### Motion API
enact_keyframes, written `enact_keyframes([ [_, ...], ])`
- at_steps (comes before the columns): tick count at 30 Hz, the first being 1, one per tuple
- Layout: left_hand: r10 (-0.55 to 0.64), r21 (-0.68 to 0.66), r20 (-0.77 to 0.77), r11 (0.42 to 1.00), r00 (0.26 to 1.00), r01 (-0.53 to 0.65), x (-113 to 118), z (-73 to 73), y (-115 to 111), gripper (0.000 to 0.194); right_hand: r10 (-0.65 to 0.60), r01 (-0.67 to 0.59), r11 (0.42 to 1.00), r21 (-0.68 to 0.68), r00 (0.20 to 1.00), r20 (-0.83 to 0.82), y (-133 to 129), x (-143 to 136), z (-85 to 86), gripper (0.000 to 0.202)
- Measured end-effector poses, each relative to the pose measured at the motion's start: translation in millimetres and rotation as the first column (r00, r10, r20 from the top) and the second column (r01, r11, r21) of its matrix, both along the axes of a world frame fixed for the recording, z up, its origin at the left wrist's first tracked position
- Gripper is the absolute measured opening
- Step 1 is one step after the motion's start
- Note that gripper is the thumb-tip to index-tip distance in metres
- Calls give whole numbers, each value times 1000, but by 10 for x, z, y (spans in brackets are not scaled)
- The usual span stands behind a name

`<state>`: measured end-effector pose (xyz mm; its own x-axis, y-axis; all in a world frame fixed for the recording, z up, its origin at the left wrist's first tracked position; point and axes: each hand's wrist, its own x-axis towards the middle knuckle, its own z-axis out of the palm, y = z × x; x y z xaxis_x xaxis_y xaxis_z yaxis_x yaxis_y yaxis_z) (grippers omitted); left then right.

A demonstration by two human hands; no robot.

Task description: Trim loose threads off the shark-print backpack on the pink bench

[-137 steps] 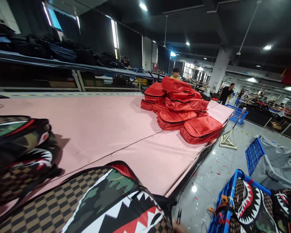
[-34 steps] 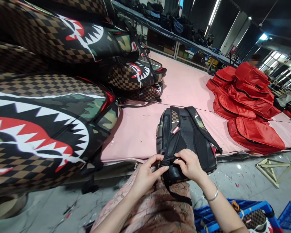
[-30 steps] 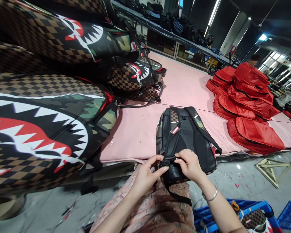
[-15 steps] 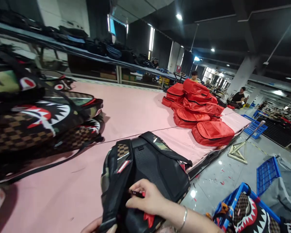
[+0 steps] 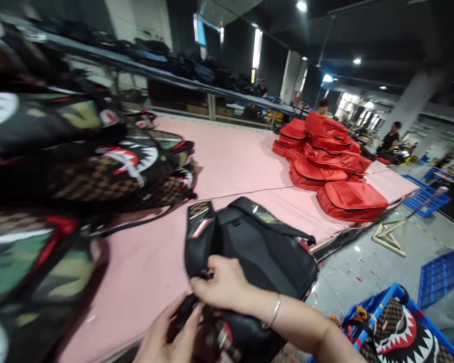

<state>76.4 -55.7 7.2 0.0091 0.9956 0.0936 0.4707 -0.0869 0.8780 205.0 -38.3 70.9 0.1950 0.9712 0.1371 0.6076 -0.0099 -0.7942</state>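
A black backpack with camouflage trim lies back-side up at the near edge of the pink table. My right hand pinches the lower end of its left shoulder strap. My left hand grips a dark strap end just below, at the bag's bottom edge. A silver bangle sits on my right wrist. The picture is blurred from motion.
A stack of shark-mouth checkered backpacks fills the left side. Red bags are piled at the table's far right. Blue crates with more shark-mouth bags stand on the floor at the right. Two people are at work in the distance.
The view has swung left and down. My left hand has come further into view under the bag, and both hands now work the strap at the backpack's near end.
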Motion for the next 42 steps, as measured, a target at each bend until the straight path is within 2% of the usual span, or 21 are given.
enact_keyframes([
  [2,-51,-110,68,992,996,58,-2,121,-74,65,46,-46,999,0,998,-48,-8,44,-63,23],
  [4,-66,-244,320,958,945,150,10,174,-122,68,148,-144,989,38,978,-144,-42,117,-106,32],
  [5,-44,-267,489,943,871,197,15,177,-138,68,206,-195,978,71,949,-238,-67,166,-126,35],
  [6,-6,-288,643,925,766,249,20,172,-152,67,216,-191,975,111,933,-289,-96,221,-148,35],
  [7,34,-299,765,903,643,308,23,164,-164,65,190,-156,977,146,946,-263,-131,279,-175,30],
  [9,122,-320,889,856,441,407,27,160,-189,59,156,-124,972,198,975,-158,-216,388,-247,22],
  [11,213,-360,916,811,340,461,29,183,-207,48,161,-153,949,274,987,-9,-310,471,-332,16],
  [13,309,-421,903,779,300,465,32,226,-215,38,195,-221,907,359,975,110,-392,516,-409,16],
  [17,436,-517,856,735,278,439,44,285,-209,31,252,-323,839,439,944,213,-464,509,-472,20],
  [22,425,-494,869,744,252,450,48,266,-216,26,286,-409,807,425,902,325,-426,457,-452,19],
  [29,408,-498,866,752,288,433,45,304,-254,21,268,-413,801,434,895,357,-407,458,-433,19],
  [36,358,-451,892,753,276,480,104,226,-237,41,148,-411,774,482,857,493,-413,469,-391,11],
  [42,374,-464,885,751,277,470,95,241,-233,32,193,-395,774,494,891,410,-411,497,-451,10],
])
